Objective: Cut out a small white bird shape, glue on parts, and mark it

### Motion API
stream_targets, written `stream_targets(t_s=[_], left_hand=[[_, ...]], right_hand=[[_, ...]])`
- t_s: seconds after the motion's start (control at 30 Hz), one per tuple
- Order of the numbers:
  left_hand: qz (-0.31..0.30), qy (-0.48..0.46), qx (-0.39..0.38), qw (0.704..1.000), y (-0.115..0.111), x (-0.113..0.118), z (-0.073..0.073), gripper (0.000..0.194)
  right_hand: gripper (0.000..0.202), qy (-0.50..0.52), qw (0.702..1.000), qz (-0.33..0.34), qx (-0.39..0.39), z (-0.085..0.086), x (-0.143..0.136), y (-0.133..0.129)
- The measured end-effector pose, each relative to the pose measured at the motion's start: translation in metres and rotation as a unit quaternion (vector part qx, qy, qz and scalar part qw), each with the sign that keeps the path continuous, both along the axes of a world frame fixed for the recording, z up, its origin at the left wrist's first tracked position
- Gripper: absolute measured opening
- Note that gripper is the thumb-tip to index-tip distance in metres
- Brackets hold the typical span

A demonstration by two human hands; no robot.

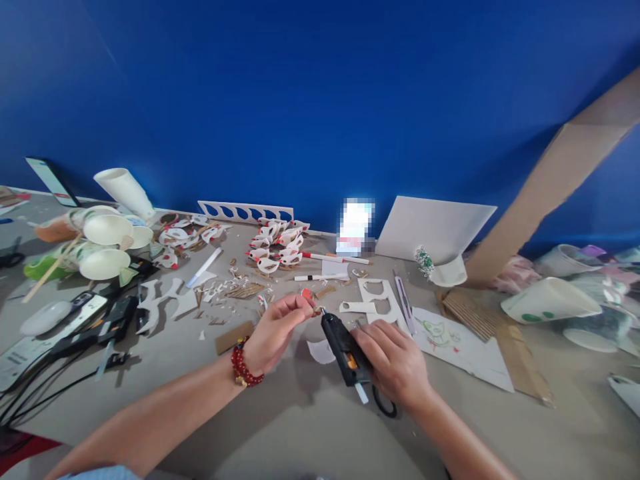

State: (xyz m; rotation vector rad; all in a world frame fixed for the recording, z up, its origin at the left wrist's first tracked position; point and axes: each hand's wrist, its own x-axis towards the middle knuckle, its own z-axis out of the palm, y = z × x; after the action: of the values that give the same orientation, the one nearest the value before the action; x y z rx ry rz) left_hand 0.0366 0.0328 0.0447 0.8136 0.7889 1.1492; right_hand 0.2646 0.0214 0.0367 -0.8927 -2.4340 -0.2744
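My right hand [397, 360] is wrapped round a black hot glue gun [345, 350], with a white glue stick [361, 393] showing at its back end. The gun's nozzle points up and left, close to the fingertips of my left hand [280, 327]. That hand pinches a small brownish piece [317, 311], mostly covered by the fingers. A bit of red [307, 294] shows just above those fingertips; I cannot tell whether it belongs to the same piece. On the table beneath the gun lies a white paper scrap [321, 351].
White paper birds [280, 243] with red parts are clustered at the back. Paper cups [107, 230] and a power strip [113, 327] with cables lie left. A cut-out white sheet [385, 300], a drawing [460, 343] and corrugated cardboard [470, 313] lie right.
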Motion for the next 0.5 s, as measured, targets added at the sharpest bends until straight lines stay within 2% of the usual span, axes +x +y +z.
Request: stream_targets(t_s=[0.5], left_hand=[[-0.002, -0.005, 0.010, 1.000, 0.0021, -0.0004, -0.0060, 0.017]], right_hand=[[0.021, -0.031, 0.999, 0.000, 0.027, 0.0018, 0.0001, 0.0008]])
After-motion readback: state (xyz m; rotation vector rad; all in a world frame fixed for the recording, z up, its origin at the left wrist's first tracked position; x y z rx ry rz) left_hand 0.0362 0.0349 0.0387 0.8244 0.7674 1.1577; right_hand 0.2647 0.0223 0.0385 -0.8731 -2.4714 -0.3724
